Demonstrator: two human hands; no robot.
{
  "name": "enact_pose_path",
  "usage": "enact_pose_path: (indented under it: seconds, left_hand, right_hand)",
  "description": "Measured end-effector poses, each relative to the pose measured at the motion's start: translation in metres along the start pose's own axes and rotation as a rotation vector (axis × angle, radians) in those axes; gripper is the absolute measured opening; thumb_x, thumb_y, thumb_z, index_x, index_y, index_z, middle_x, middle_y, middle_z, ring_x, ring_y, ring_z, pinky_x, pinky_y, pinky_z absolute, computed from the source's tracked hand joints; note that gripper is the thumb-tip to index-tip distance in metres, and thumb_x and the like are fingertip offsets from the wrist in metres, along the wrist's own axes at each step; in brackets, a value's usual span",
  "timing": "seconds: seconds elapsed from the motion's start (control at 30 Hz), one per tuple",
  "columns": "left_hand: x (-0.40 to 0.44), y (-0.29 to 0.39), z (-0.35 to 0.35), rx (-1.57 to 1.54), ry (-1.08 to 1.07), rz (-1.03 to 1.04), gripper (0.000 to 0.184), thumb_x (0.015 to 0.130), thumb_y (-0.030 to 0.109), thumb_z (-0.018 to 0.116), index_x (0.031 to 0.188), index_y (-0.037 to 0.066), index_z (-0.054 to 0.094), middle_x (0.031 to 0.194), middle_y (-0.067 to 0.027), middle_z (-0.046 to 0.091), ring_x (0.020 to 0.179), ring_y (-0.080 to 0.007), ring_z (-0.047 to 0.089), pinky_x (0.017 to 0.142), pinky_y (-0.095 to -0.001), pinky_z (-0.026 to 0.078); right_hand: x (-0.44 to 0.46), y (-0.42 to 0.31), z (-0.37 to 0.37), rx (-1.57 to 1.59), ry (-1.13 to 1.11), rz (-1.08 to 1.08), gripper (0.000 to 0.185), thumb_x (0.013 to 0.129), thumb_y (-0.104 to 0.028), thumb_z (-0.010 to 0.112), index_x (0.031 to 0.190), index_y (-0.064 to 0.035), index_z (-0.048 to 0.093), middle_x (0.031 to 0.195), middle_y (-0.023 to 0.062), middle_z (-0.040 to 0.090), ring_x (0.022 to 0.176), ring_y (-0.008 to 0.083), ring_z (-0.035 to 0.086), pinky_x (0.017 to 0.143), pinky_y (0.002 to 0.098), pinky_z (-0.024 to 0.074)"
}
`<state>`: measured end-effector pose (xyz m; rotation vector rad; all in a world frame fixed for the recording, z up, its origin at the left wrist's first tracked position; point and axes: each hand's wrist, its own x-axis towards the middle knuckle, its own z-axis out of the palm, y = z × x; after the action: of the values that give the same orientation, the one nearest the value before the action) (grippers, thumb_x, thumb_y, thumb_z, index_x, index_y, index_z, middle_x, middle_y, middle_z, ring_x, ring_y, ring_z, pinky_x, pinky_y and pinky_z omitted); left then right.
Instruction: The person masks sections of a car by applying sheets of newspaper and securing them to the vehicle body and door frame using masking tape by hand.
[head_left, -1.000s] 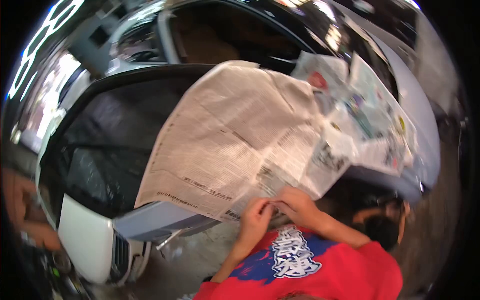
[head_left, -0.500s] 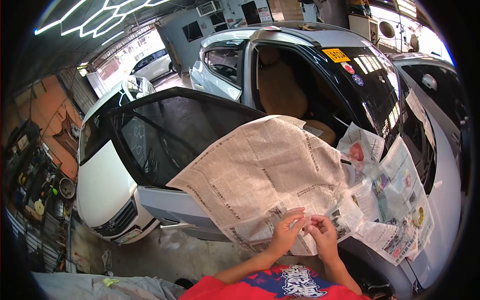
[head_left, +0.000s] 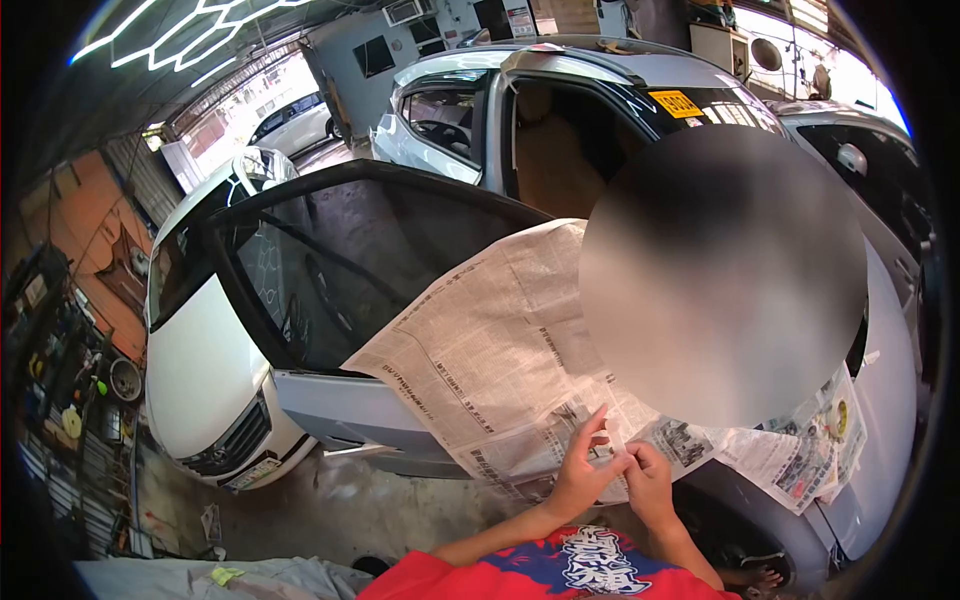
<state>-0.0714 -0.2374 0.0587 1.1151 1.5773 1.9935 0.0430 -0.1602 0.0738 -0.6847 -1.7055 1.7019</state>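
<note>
A small pale strip (head_left: 614, 434), which looks like tape, is between my two hands, in front of the newspaper. My left hand (head_left: 580, 472) has it at the fingers, with the index finger raised and the thumb reaching toward the other hand. Closed in a pinch, my right hand (head_left: 650, 484) meets the strip's lower end. Just beyond them, a large newspaper sheet (head_left: 480, 350) drapes over the open car door (head_left: 370, 400). More newspaper (head_left: 780, 460) covers part of the silver car's front fender (head_left: 885, 400).
A large blurred disc (head_left: 725, 280) hides the windshield area and much of the newspaper. To the left stands a white car (head_left: 215, 370), close to the open door. Cluttered shelves (head_left: 60, 350) line the left wall. A bare foot (head_left: 765, 578) shows at the lower right.
The blurred disc now covers the windshield area. My left index finger has lifted and the thumb has moved apart from it, so the pale strip shows more. The view has shifted slightly.
</note>
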Motion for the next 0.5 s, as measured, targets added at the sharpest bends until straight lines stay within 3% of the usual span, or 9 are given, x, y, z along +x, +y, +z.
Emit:
enact_pose_path:
  seconds: [0.13, 0.33, 0.4, 0.5]
  left_hand:
    - [0.004, 0.001, -0.017, 0.064, 0.069, 0.066, 0.078, 0.087, 0.011, 0.082, 0.154, 0.005, 0.043, 0.136, -0.0131, 0.057, 0.121, -0.0229, 0.058, 0.097, -0.0329, 0.052]
    - [0.024, 0.0, -0.052, 0.157, -0.168, -0.04, 0.045, 0.089, 0.013, 0.08, 0.128, 0.002, 0.06, 0.113, -0.011, 0.066, 0.103, -0.0186, 0.065, 0.084, -0.0296, 0.054]
    - [0.028, 0.005, -0.047, 0.169, -0.162, -0.026, 0.039, 0.09, 0.013, 0.08, 0.122, 0.002, 0.062, 0.108, -0.008, 0.067, 0.1, -0.0165, 0.066, 0.084, -0.0289, 0.053]
    - [0.039, 0.023, -0.023, 0.166, -0.106, -0.065, 0.034, 0.091, 0.013, 0.079, 0.119, 0.002, 0.065, 0.106, -0.0063, 0.068, 0.098, -0.0158, 0.065, 0.082, -0.0287, 0.053]
  right_hand:
    - [0.003, -0.006, 0.003, -0.172, -0.046, -0.074, 0.015, 0.099, -0.012, 0.066, 0.096, 0.0024, 0.07, 0.083, 0.0075, 0.065, 0.081, 0.0148, 0.061, 0.074, 0.0311, 0.0486]
    - [0.016, -0.024, -0.012, -0.417, -0.167, -0.167, 0.016, 0.097, -0.014, 0.069, 0.096, 0.0015, 0.07, 0.085, 0.014, 0.065, 0.079, 0.0268, 0.064, 0.073, 0.0364, 0.0488]
    - [0.028, -0.027, -0.026, -0.502, -0.19, -0.214, 0.016, 0.095, -0.015, 0.071, 0.096, 0.0008, 0.07, 0.086, 0.0173, 0.065, 0.08, 0.0341, 0.064, 0.072, 0.0394, 0.0488]
    - [0.043, -0.046, -0.049, -0.555, -0.219, -0.299, 0.016, 0.095, -0.015, 0.071, 0.094, 0.0008, 0.07, 0.086, 0.0171, 0.065, 0.08, 0.0347, 0.064, 0.073, 0.0405, 0.0489]
